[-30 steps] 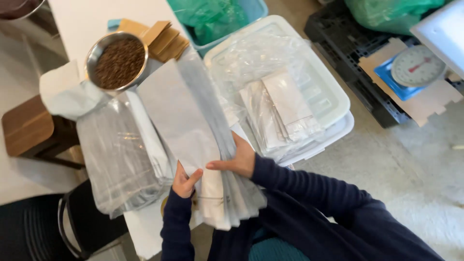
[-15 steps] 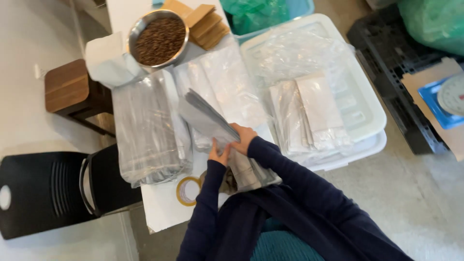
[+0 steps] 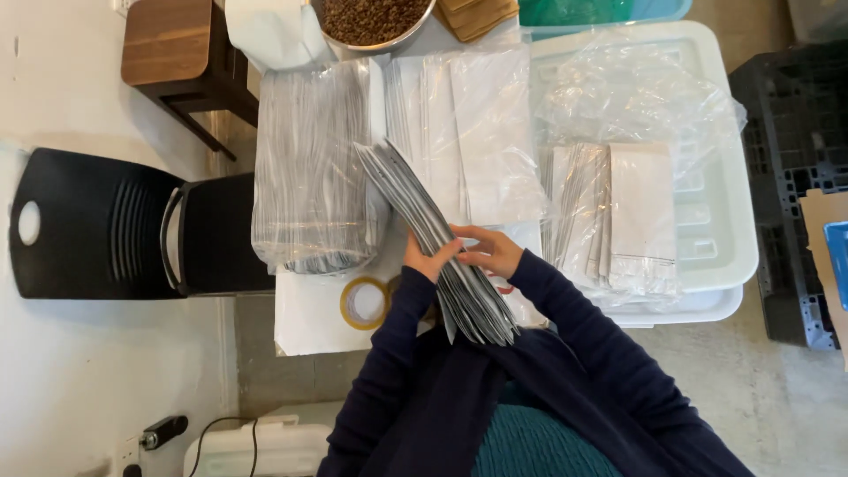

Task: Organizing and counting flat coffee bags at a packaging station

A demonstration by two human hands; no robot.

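A thick stack of flat silver-white pouches (image 3: pixel 433 234) stands on edge and tilts from upper left to lower right over the white table (image 3: pixel 305 318). My left hand (image 3: pixel 426 259) grips its left side from below. On the stack's right face, my right hand (image 3: pixel 491 251) presses with spread fingers. More of the same pouches lie flat on the table (image 3: pixel 477 132) just beyond the hands. Both arms wear dark navy sleeves.
A clear plastic bag of pouches (image 3: pixel 311 163) lies left of the stack. A tape roll (image 3: pixel 365 303) sits by my left wrist. A white lidded bin (image 3: pixel 715 230) at right carries more pouches (image 3: pixel 632 216). A metal bowl of brown grains (image 3: pixel 371 19) stands at the back. A black chair (image 3: pixel 97 225) is at left.
The view has shifted so the table sits higher in frame. The held stack has been gathered up onto its edge and squared between both hands.
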